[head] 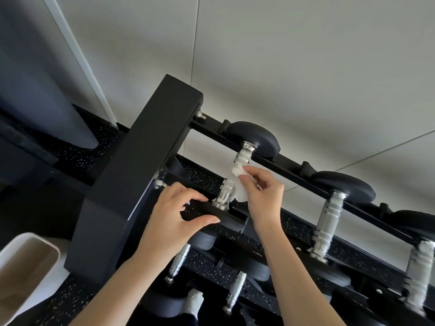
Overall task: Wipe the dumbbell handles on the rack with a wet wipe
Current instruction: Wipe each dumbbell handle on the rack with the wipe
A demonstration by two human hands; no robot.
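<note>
Two hands are seen, both engaged on one dumbbell. The left hand (179, 215) is curled, fingers above and thumb below, round the near black end (221, 217) of that dumbbell, which is gripped firmly. The right hand (263, 191) is nearly closed: one white wet wipe (240, 187) is pinched between thumb and fingertips and pressed against the side of the ridged metal handle (231, 180), about midway along it. The wipe is crumpled at the fingertips, and a loose flap is left hanging beside the handle, under the palm.

Beyond the right hand, the far black end (254, 135) of the dumbbell is rested on the rear rail of the black rack (141, 161). To the right of the right hand, two more dumbbells are laid on the same tier; a second handle (329, 222) is seen clearly and a third handle (419, 267) is blurred. Below the wrists, two lower handles (179, 262) are seen on another tier, so five handles are counted in all. Between the forearms, one white shoe (195, 300) is glimpsed. To the left of the left forearm, one pale bin (23, 267) is stood on the speckled floor (70, 151).
</note>
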